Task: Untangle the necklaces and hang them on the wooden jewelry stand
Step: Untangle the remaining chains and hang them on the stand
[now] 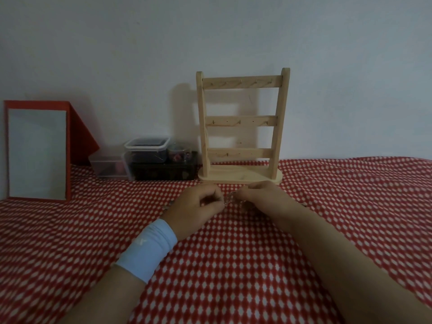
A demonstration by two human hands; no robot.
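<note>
Head view: left hand [198, 204] (white wristband [149, 249]) and right hand [257, 195], fingers pinched together on a thin necklace chain [228, 199] stretched between them, above the red-patterned cloth [233, 265], just before the bare wooden stand [240, 127].
</note>
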